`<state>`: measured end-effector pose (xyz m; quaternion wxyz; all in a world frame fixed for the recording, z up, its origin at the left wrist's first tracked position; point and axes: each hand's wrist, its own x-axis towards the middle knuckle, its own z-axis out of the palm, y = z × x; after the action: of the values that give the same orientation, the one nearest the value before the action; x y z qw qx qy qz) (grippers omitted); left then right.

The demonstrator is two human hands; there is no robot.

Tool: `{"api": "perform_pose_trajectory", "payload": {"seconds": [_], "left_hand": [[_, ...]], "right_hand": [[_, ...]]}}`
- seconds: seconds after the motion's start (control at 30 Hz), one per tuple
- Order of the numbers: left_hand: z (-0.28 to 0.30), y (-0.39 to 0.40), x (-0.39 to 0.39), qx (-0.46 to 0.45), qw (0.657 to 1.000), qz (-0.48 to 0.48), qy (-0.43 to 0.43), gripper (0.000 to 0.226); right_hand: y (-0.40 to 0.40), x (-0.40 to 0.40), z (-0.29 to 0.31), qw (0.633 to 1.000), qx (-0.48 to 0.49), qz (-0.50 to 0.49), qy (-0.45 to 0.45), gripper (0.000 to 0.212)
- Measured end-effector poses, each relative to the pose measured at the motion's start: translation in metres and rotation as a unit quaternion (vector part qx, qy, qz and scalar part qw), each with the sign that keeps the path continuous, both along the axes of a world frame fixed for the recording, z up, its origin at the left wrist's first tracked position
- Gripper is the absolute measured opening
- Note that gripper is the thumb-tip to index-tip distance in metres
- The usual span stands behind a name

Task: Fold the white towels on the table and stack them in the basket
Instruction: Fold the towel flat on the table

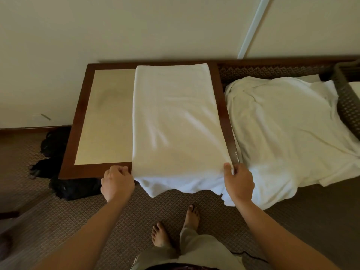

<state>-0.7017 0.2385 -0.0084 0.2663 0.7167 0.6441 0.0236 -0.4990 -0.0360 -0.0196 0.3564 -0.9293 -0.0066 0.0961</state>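
A white towel [175, 117] lies folded lengthwise on the right half of the brown-framed table [105, 117], its near end hanging over the front edge. My left hand [116, 182] pinches the towel's near left corner at the table edge. My right hand [238, 182] pinches the near right corner. To the right, a heap of loose white towels [288, 129] is spread out and hangs down at the front. The dark woven basket [348, 98] stands at the far right, with something white showing inside it.
A wall runs right behind the table. Dark bags [64, 184] lie on the patterned carpet under and left of the table. My bare feet [175, 227] stand on the carpet in front of it.
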Motion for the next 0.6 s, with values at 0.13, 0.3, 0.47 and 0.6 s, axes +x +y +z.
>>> {"api": "perform_pose_trajectory", "payload": {"seconds": [0.13,0.3,0.47,0.6], "left_hand": [[0.005,0.001,0.019,0.019,0.998,-0.059,-0.034,0.028],[0.006,0.006,0.056,-0.032,0.995,-0.069,-0.056,0.044],[0.006,0.020,0.073,-0.059,0.995,-0.052,-0.067,0.048],[0.007,0.019,0.067,-0.023,0.994,-0.085,-0.059,0.036]], "right_hand": [[0.019,0.019,0.012,0.999,0.002,-0.005,-0.033,0.029],[0.053,0.061,0.021,0.997,-0.034,0.053,0.047,0.052],[0.068,0.079,0.023,0.993,0.041,0.039,0.100,0.042],[0.062,0.079,0.018,0.996,0.030,0.020,0.081,0.033]]}}
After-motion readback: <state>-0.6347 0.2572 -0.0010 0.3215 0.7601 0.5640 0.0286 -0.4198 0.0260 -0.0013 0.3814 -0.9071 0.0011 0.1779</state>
